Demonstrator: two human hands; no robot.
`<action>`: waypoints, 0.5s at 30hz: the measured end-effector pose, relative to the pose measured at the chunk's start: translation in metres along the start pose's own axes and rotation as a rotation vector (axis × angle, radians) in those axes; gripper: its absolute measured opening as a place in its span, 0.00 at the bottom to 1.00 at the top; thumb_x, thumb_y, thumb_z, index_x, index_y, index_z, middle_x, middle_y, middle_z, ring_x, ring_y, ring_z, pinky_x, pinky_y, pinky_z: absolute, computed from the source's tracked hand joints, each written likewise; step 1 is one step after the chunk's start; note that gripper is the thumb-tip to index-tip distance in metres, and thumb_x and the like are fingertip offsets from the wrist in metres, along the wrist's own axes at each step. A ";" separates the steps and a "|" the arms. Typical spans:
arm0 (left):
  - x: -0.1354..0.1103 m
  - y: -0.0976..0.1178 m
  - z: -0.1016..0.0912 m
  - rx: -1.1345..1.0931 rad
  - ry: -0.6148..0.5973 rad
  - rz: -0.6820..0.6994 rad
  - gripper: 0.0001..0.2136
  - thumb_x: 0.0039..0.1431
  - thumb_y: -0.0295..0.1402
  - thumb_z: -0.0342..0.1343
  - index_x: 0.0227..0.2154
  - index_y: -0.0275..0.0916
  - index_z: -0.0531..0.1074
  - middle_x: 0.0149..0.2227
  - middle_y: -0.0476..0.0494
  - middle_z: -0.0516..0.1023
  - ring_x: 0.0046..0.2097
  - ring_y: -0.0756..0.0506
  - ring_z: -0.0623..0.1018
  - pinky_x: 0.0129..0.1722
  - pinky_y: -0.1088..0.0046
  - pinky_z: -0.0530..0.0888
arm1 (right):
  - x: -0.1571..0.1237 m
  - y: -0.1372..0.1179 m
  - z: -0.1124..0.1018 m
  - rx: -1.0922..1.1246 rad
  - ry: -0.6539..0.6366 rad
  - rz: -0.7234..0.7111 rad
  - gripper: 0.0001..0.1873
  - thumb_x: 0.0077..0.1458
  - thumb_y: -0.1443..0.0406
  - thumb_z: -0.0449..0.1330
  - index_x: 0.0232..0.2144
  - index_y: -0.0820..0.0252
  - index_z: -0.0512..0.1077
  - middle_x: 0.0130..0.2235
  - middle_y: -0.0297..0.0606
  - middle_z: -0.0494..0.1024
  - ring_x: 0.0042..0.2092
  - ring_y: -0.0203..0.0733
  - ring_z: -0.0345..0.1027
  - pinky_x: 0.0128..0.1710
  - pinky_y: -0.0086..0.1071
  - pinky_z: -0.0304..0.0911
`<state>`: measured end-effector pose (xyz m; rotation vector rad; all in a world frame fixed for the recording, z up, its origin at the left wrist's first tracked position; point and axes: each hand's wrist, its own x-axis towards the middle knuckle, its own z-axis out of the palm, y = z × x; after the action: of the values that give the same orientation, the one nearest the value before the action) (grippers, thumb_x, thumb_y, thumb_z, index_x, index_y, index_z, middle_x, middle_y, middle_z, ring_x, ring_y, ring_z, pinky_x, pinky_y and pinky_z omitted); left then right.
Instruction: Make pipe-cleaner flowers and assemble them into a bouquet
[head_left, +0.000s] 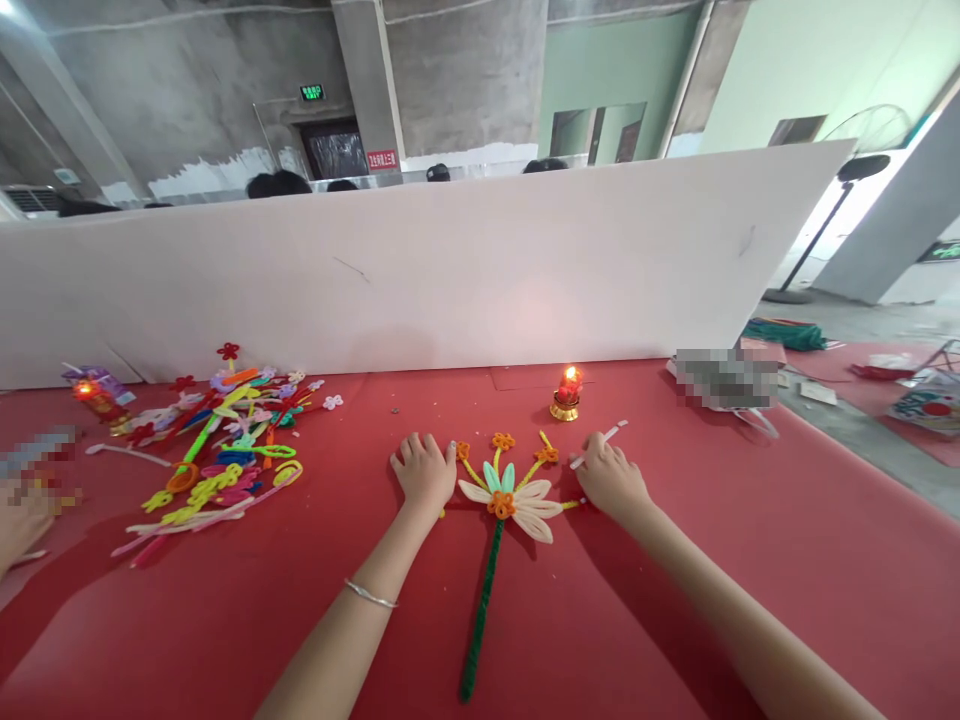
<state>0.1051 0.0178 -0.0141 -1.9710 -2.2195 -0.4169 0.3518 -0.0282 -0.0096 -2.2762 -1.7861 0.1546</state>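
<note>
A pipe-cleaner flower (517, 503) lies on the red table between my hands. It has white and mint-green petals, an orange centre, yellow stalks tipped with small orange blossoms, and a long dark green stem (482, 610). My left hand (425, 470) rests palm down just left of the petals, fingers spread, near an orange blossom (463, 451). At the right side of the flower, my right hand (611, 475) has its fingers closed on a thin white strip (616, 430), whose two ends stick out. A yellow stalk (574, 504) reaches close to that hand.
A lit red candle lamp (568, 395) stands behind the flower. Pipe-cleaner pieces (225, 450) are heaped at left, near another red lamp (97, 398). Another person's hand (22, 520) is at the left edge. A white partition (450, 270) closes the back; a blurred bag (724, 380) lies right.
</note>
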 end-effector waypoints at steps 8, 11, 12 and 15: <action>0.000 0.000 0.001 -0.025 0.033 0.015 0.23 0.60 0.42 0.40 0.48 0.29 0.67 0.54 0.25 0.64 0.56 0.32 0.62 0.53 0.50 0.57 | -0.002 -0.005 0.011 -0.106 0.076 -0.031 0.11 0.59 0.64 0.45 0.41 0.65 0.61 0.39 0.50 0.72 0.44 0.52 0.65 0.34 0.36 0.53; -0.002 0.000 0.001 -0.080 0.032 0.015 0.22 0.60 0.42 0.42 0.47 0.29 0.67 0.54 0.24 0.64 0.56 0.31 0.61 0.53 0.48 0.56 | -0.003 -0.005 0.013 -0.141 0.123 -0.044 0.11 0.59 0.64 0.45 0.40 0.64 0.62 0.38 0.50 0.72 0.43 0.52 0.65 0.33 0.36 0.53; -0.002 0.001 0.001 -0.122 0.027 0.007 0.22 0.59 0.42 0.43 0.47 0.29 0.67 0.55 0.24 0.64 0.57 0.31 0.61 0.54 0.48 0.54 | -0.004 -0.005 0.014 -0.154 0.134 -0.049 0.11 0.59 0.64 0.45 0.40 0.64 0.62 0.38 0.50 0.72 0.43 0.52 0.65 0.33 0.36 0.53; 0.000 0.000 0.001 -0.398 -0.006 -0.062 0.20 0.57 0.40 0.47 0.46 0.30 0.67 0.58 0.25 0.60 0.61 0.31 0.55 0.58 0.48 0.47 | -0.005 -0.006 0.016 -0.169 0.160 -0.063 0.11 0.59 0.64 0.45 0.39 0.64 0.62 0.38 0.51 0.72 0.43 0.53 0.64 0.34 0.37 0.52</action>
<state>0.1050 0.0182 -0.0151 -2.0807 -2.3506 -0.9248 0.3416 -0.0297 -0.0239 -2.2667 -1.8463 -0.1914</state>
